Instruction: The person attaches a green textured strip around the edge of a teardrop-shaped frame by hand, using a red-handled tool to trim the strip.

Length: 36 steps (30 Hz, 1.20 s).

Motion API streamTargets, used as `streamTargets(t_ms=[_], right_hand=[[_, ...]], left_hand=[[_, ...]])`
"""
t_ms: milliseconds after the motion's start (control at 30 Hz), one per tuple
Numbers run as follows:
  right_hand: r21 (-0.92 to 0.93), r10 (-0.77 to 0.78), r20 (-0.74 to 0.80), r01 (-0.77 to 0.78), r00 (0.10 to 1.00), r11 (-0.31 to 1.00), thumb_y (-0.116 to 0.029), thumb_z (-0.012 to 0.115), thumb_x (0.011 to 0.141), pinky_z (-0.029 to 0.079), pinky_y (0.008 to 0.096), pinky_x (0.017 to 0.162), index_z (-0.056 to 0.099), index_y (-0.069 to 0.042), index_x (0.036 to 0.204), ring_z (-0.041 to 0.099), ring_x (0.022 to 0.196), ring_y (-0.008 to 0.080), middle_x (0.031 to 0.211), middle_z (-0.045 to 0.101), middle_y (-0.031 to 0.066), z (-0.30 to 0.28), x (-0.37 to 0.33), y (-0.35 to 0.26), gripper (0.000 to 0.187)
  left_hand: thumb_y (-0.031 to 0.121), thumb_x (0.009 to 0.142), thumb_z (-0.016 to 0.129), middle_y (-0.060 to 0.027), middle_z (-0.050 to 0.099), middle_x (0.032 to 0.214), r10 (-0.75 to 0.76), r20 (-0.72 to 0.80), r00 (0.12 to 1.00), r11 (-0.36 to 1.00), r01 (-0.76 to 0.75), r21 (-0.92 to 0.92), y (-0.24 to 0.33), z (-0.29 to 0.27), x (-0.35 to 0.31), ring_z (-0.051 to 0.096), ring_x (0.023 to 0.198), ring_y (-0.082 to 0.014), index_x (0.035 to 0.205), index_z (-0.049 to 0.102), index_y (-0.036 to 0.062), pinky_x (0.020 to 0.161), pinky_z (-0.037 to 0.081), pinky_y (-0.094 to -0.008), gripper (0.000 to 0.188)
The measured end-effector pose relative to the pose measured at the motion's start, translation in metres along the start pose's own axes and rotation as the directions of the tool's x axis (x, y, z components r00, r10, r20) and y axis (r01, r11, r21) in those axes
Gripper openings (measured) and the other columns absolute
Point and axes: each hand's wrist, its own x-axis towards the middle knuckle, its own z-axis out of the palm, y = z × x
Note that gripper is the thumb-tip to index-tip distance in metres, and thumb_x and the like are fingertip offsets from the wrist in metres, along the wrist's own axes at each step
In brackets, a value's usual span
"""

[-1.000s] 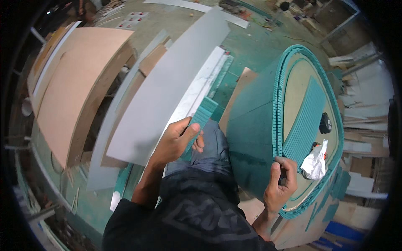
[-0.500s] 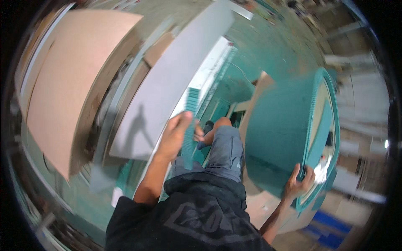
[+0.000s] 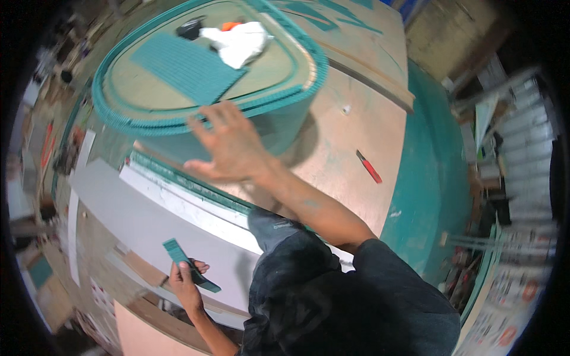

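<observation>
At eight o'clock the left hand [image 3: 186, 292] gripped a teal strip [image 3: 174, 250]; the right hand [image 3: 230, 147] spread open at the drum's [image 3: 286, 123] six o'clock. Ribbing [image 3: 135, 127] lined most of the rim; three o'clock looked bare.

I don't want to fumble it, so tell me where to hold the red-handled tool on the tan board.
Pinch the red-handled tool mid-handle, probably best from the picture's lower right: it lies slanted on the tan board, its narrow dark end pointing up-left, away from that approach.
</observation>
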Motion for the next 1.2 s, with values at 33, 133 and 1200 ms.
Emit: streamTargets(t_ms=[33,133,1200], right_hand=[[-0.027,0.029,-0.024,-0.030,0.999,0.999,-0.054,0.077,0.081,0.039,0.0535,0.110,0.066,-0.004,0.128,0.053,0.125,0.0407,0.129,0.058,0.0237,-0.002,-0.005,0.006,0.069],[0.122,-0.081,-0.100,0.093,0.992,0.988,-0.042,0.080,0.080,0.034,0.0574,0.114,0.068,-0.007,0.128,0.049,0.134,0.0423,0.136,0.058,0.0234,-0.004,-0.028,0.015,0.061],[0.263,0.952,-0.306,-0.959,0.023,0.108,-0.020,0.063,0.103,0.054,0.0324,0.062,0.057,-0.001,0.115,0.069,0.076,0.0145,0.088,0.066,0.0097,-0.185,-0.767,0.086,0.023]], left_hand=[[0.040,0.110,0.054,-0.0121,0.070,0.083,0.060,0.110,0.992,0.998,-0.063,0.026,0.005,0.018,0.006,0.072,0.076,-0.0212,0.100,0.061,-0.0012,0.073,0.059,-0.0339,0.043],[0.039,0.109,0.056,-0.0123,0.071,0.082,-0.019,0.309,0.951,0.997,-0.007,0.081,0.015,0.064,0.025,0.072,0.076,-0.0204,0.097,0.062,-0.0023,0.074,0.058,-0.0341,0.043],[0.058,0.100,0.061,-0.0137,0.072,0.080,-0.374,0.927,-0.014,0.707,-0.651,0.276,-0.127,0.617,-0.075,0.070,0.075,-0.0215,0.094,0.072,-0.0025,0.072,0.055,-0.0386,0.062]])
